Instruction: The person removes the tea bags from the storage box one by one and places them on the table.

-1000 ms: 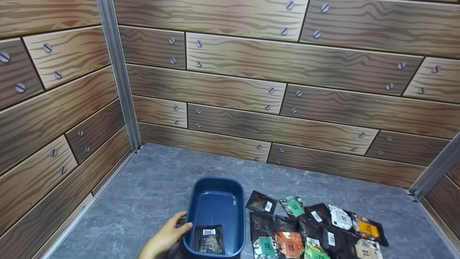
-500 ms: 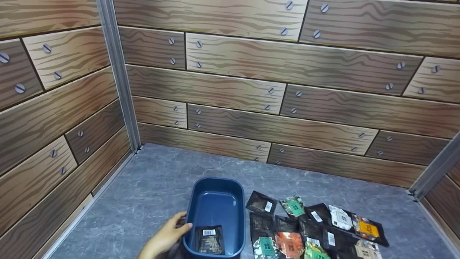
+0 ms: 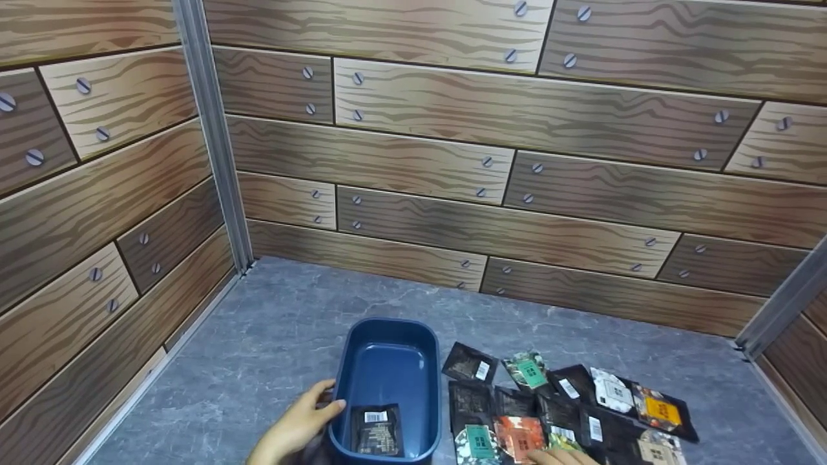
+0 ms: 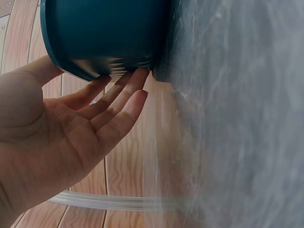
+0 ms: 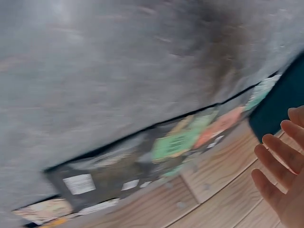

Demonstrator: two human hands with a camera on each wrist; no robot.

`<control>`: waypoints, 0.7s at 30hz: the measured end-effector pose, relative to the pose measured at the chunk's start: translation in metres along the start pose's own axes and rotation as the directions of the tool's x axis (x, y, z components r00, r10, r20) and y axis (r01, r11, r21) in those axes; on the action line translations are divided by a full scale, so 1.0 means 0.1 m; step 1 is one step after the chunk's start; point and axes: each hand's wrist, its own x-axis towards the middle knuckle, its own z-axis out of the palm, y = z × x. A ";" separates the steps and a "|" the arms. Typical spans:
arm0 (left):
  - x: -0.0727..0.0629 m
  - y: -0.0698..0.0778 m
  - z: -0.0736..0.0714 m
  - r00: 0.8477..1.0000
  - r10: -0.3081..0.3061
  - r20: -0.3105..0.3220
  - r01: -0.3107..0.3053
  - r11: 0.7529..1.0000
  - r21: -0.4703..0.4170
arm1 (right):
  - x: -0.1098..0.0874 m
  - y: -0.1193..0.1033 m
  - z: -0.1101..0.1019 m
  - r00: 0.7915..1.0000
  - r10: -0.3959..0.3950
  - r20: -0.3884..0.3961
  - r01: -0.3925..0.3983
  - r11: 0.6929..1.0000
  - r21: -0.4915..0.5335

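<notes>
A deep blue rectangular box [image 3: 391, 371] stands on the grey tabletop, with one black sachet [image 3: 376, 429] lying at its near end. My left hand [image 3: 297, 423] grips the box's left side: the thumb hooks over the rim, and in the left wrist view the fingers [image 4: 121, 97] lie along its outer wall. At the bottom edge of the head view, my right hand [image 3: 562, 457] is over the near row of sachets, partly covering a green-yellow one [image 3: 566, 440]. Loosely spread fingers [image 5: 280, 156] of that hand hold nothing in the right wrist view.
Right of the box lie several flat sachets, some overlapping: a black one [image 3: 470, 363], a green-labelled one [image 3: 530, 371], a white one [image 3: 612, 391], an orange-labelled one [image 3: 660, 410] and a red one [image 3: 519, 436]. Wood-patterned walls [image 3: 413, 142] enclose the table.
My right hand has come into the head view at the bottom, over the near sachets. The left hand, box and sachets have not visibly moved.
</notes>
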 end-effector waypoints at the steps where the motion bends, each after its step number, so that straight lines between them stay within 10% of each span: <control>1: 0.00 0.00 0.00 1.000 0.002 0.002 -0.002 1.000 -0.006 | 0.08 -0.03 -0.05 1.000 -0.010 -0.009 0.010 1.000 -0.002; 21: 0.00 0.01 0.03 0.999 0.007 -0.039 -0.007 1.000 0.009 | 1.45 -0.57 0.10 0.992 -0.119 -0.051 0.127 0.970 0.208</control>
